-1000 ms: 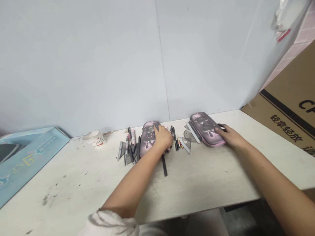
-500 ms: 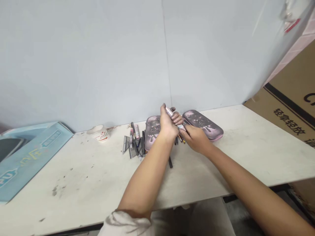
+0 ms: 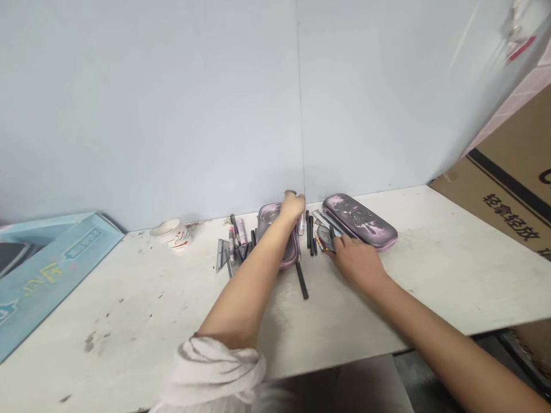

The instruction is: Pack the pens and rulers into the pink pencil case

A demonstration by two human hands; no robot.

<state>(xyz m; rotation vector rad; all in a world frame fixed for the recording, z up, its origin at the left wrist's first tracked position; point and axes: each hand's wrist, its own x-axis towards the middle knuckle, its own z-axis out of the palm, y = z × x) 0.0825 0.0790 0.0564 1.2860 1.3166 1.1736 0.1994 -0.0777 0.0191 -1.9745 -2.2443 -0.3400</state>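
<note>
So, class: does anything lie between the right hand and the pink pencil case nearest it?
Nothing visible blocks it. The right hand lies just in front of the right pencil case, with only a strip of table between them. Its fingertips touch the protractor and rulers, which lie left of that case.

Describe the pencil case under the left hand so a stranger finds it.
On the white table, below the wall seam, lie two pink-grey pencil cases. It is the left case, under the left hand, pens on both sides; the right case lies slanted beside rulers.
</note>
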